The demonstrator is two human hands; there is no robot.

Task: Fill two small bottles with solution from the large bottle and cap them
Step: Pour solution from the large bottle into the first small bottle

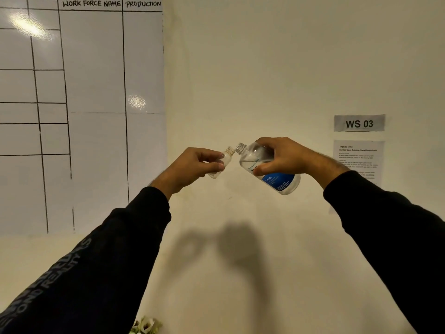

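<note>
Whiteboard (pixel 96 68): "WORK FORCE NAME", "PRODUCTION"; wall sign (pixel 359 123): "WS 03".

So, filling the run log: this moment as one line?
left hand holds small clear plastic bottle | right hand tilts large blue-labelled bottle | both uncapped

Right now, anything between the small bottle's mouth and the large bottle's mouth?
Nothing. In the head view, only a narrow bare gap with wall behind separates the small bottle from the large bottle; no stream shows.

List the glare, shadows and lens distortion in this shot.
Head view: two bright glare patches on the whiteboard; the left hand and right hand, with their bottles, cast soft dark shadows on the wall below; whiteboard lines bow from wide-angle distortion; the instruction sheet text is too small to read.
</note>
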